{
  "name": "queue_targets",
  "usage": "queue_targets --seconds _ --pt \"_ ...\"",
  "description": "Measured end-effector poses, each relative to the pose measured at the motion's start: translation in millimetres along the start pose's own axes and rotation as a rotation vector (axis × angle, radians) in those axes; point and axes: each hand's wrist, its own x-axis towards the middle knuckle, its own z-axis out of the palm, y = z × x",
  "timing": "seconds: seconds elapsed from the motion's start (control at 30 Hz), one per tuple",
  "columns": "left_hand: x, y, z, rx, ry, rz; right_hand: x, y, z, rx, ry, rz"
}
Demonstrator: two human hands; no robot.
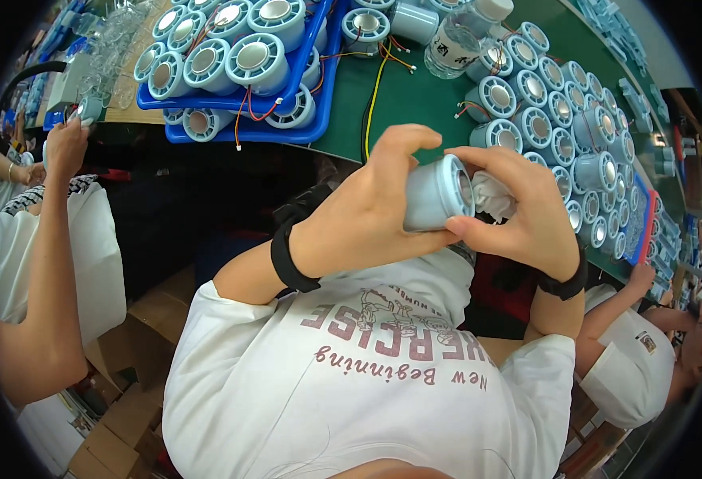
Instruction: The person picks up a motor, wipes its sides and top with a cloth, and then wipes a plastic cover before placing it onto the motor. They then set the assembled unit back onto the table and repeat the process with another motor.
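Note:
Over the near edge of the green table, my left hand (359,207) grips a light blue plastic cylinder housing (431,199) by its side. The housing lies tilted, with its flanged, ringed end turned to the right. My right hand (531,211) is curled around a crumpled white cloth (493,198), held right beside that end. Its thumb and fingertips touch the housing's rim. Most of the ringed face is hidden from this angle. Black bands circle both my wrists.
Blue trays (319,120) stacked with similar housings stand at the far left, wires hanging over their edge. Many more housings (535,124) crowd the green table (415,100) at right. A clear bottle (452,49) stands behind. Co-workers sit on both sides.

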Motion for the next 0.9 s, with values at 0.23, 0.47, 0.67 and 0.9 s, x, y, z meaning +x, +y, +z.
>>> queue_targets --seconds 0.23,0.47,0.67,0.9 --pt "-7.3 10.3 -0.8 0.128 0.028 0.061 2.6 -2.6 12.1 -0.054 0.185 -0.166" --pt "-6.6 18.1 2.1 0.039 -0.020 -0.110 0.3 4.9 11.9 -0.057 0.245 -0.164" --pt "-13.1 7.6 -16.2 -0.240 -0.265 -0.393 -13.1 23.9 -4.9 0.297 0.324 -0.114" --pt "-13.2 9.5 -40.9 0.055 -0.154 -0.170 -18.1 16.4 -9.3 0.426 0.274 -0.115"
